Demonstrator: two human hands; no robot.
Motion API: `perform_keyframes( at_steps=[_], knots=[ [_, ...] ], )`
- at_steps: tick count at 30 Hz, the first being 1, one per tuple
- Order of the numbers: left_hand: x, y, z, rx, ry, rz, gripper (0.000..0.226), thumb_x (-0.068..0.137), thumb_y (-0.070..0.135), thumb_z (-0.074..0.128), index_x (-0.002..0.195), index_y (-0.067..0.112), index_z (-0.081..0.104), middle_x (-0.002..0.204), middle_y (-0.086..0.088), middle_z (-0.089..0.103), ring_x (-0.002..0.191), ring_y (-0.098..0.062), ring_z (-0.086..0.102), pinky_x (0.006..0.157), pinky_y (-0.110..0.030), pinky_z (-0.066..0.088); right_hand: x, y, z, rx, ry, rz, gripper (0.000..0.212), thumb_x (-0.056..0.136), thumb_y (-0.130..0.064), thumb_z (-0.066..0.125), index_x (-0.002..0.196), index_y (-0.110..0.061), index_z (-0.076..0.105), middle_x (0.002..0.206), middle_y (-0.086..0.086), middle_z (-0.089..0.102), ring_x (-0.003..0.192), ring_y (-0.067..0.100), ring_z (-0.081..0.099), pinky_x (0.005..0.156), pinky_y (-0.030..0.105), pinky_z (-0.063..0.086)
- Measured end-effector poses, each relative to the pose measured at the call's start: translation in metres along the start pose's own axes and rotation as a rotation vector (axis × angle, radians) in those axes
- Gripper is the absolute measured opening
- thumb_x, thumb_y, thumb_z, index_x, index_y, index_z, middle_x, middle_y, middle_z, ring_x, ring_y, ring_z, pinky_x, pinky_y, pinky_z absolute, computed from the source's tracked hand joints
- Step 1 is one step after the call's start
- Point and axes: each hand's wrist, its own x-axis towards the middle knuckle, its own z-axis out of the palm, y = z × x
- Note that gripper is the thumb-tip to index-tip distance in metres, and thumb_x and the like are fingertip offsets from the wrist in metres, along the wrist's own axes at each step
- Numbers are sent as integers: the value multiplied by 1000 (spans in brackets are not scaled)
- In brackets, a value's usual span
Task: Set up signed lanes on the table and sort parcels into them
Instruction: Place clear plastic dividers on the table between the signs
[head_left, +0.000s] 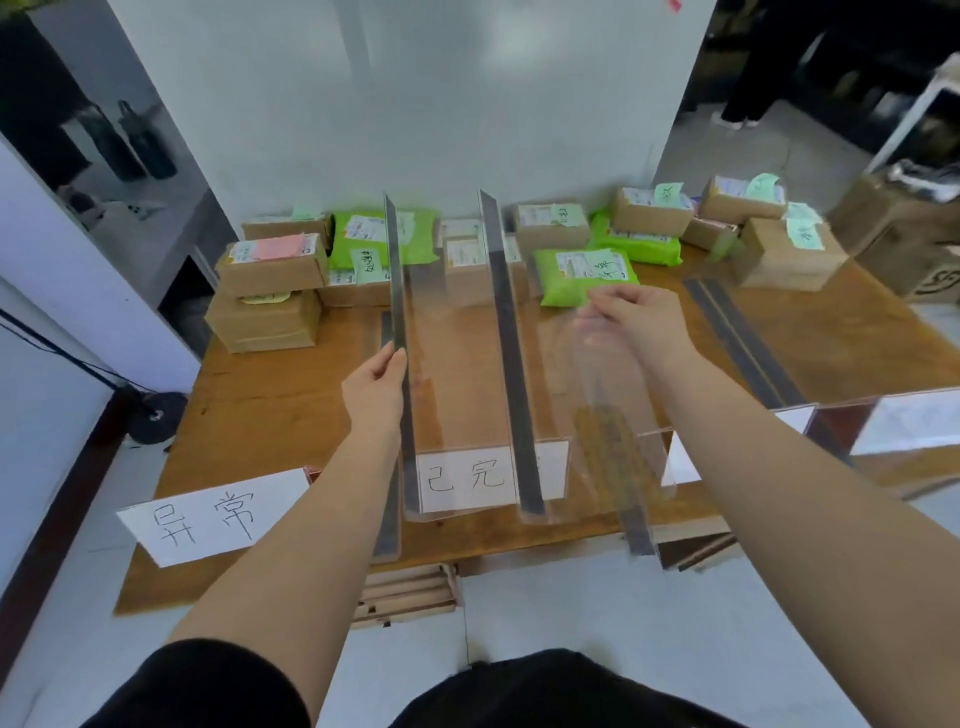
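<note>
Brown wooden surface (270, 415) against a white partition (415, 104). Parcels crowd the far edge: cardboard boxes (272, 270) stacked at left, 1 with a pink note; green mailers (584, 275) in the middle and at right; more boxes to the far right.

A clear acrylic U-channel (457, 395) with 2 dark-edged upright walls runs from the near edge toward the parcels. Left hand (376, 387) pinches the top edge of its left wall, thumb and fingers closed on it. Right hand (636, 325) is raised over the surface, fingers curled; it seems to hold a clear sheet (608, 395), but motion blur and transparency make the grip uncertain.

Signs along the near edge: white sign "异常" (208, 514) at left, sign "已完" (488, 478) partly behind the channel's right wall, last character hidden. 2 more sign holders (904, 426) at right, text unreadable. Dark strips (737, 338) lie flat on the right.

Open wood shows left of the channel and in the right middle. Surface corners are cut off by the frame at right. Flat boards are stacked under the near edge (405, 592). Cardboard boxes on the floor at far right; a person's legs stand beyond.
</note>
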Motion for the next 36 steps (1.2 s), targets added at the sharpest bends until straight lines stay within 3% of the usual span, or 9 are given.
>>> perform_keyframes(
  at_steps=[6, 7, 12, 15, 20, 22, 27, 32, 36],
  knots=[
    [-6, -3, 4, -77, 9, -32, 43, 87, 12, 64, 129, 14, 56, 121, -9, 64, 80, -16, 69, 68, -28, 60, 0, 9, -26, -91, 74, 47, 13, 91, 1, 54, 80, 6, 61, 58, 10, 56, 38, 3, 54, 42, 17, 49],
    [-7, -3, 5, -82, 11, -41, 43, 87, 12, 64, 129, 15, 56, 120, -9, 65, 80, -16, 69, 68, -27, 59, 1, 12, -29, -112, 80, 50, 15, 90, 1, 54, 80, 10, 61, 54, 9, 56, 37, 4, 54, 42, 18, 48],
    [-18, -3, 10, -88, 27, -64, 43, 86, 12, 64, 128, 14, 56, 114, -7, 66, 86, -18, 66, 72, -28, 57, 4, 25, -36, -271, 55, 66, 16, 89, -3, 55, 77, -10, 63, 64, 6, 63, 41, 4, 62, 41, 19, 50],
    [-23, -6, 12, -98, 25, -76, 42, 86, 12, 64, 128, 14, 56, 113, -7, 66, 88, -20, 66, 73, -29, 57, 4, 29, -40, -347, 63, 62, 22, 89, -2, 54, 72, -12, 63, 67, 9, 63, 42, 5, 62, 50, 24, 56],
    [-32, -9, 24, -112, 22, -72, 42, 87, 12, 64, 128, 12, 56, 115, -9, 66, 91, -24, 67, 78, -34, 57, 5, 31, -47, -582, 123, -6, 18, 84, -3, 53, 82, 2, 70, 74, 17, 66, 62, 27, 64, 66, 39, 58],
    [-36, -10, 31, -127, 16, -61, 42, 87, 11, 64, 128, 11, 56, 115, -8, 65, 93, -25, 66, 76, -32, 57, 6, 34, -48, -664, 127, -22, 20, 81, -9, 54, 81, -2, 72, 77, 18, 69, 76, 34, 68, 74, 47, 58],
    [-41, -11, 44, -99, -20, -39, 42, 87, 13, 64, 128, 11, 56, 114, -10, 66, 95, -26, 66, 77, -33, 57, 6, 47, -45, -860, 148, -39, 31, 89, -16, 49, 58, -14, 50, 68, 10, 54, 72, 30, 58, 66, 25, 44],
    [-41, -14, 49, -49, -23, -28, 42, 86, 15, 65, 126, 12, 58, 114, -8, 66, 99, -27, 66, 78, -32, 57, 9, 69, -38, -947, 155, 29, 26, 94, -21, 47, 85, -9, 68, 89, 14, 66, 88, 33, 62, 66, 26, 39],
    [-41, -14, 50, -32, -19, -33, 41, 85, 14, 65, 126, 12, 58, 94, 0, 68, 93, -24, 66, 76, -30, 57, 9, 88, -34, -1041, 171, 48, 28, 98, -23, 42, 98, -10, 67, 97, 12, 68, 87, 28, 63, 65, 28, 43]
  ],
)
